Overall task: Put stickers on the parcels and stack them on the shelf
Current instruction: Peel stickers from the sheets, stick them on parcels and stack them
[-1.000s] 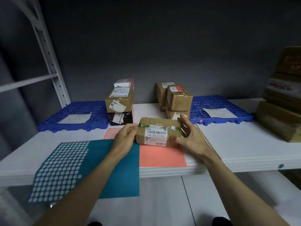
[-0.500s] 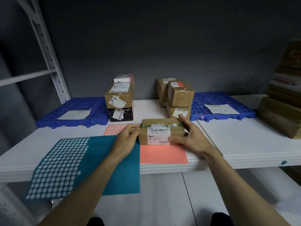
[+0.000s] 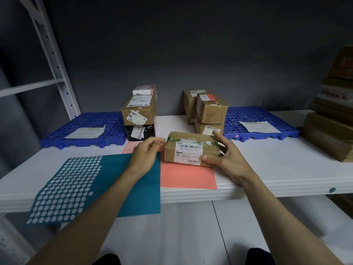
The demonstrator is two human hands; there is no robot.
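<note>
A small brown parcel (image 3: 191, 148) with a white barcode label lies on the white shelf (image 3: 267, 165), partly on a salmon sticker sheet (image 3: 187, 176). My right hand (image 3: 229, 159) grips the parcel's right end, thumb on the front face and index finger over the back edge. My left hand (image 3: 147, 152) hovers just left of the parcel with loosely curled fingers, its fingertips close to the parcel's top left corner. A teal sticker sheet (image 3: 95, 180) with white dots hangs over the shelf's front edge under my left forearm.
Two stacks of parcels stand behind: one at the left (image 3: 139, 111), one at the right (image 3: 210, 111). Blue perforated pallets (image 3: 86, 123) (image 3: 257, 119) with paper sheets flank them. Large cartons (image 3: 332, 131) fill the right end. A white shelf upright (image 3: 55, 60) rises at the left.
The parcel has been set down on the salmon sheet. My left hand has come off its left end; my right hand still holds the right end.
</note>
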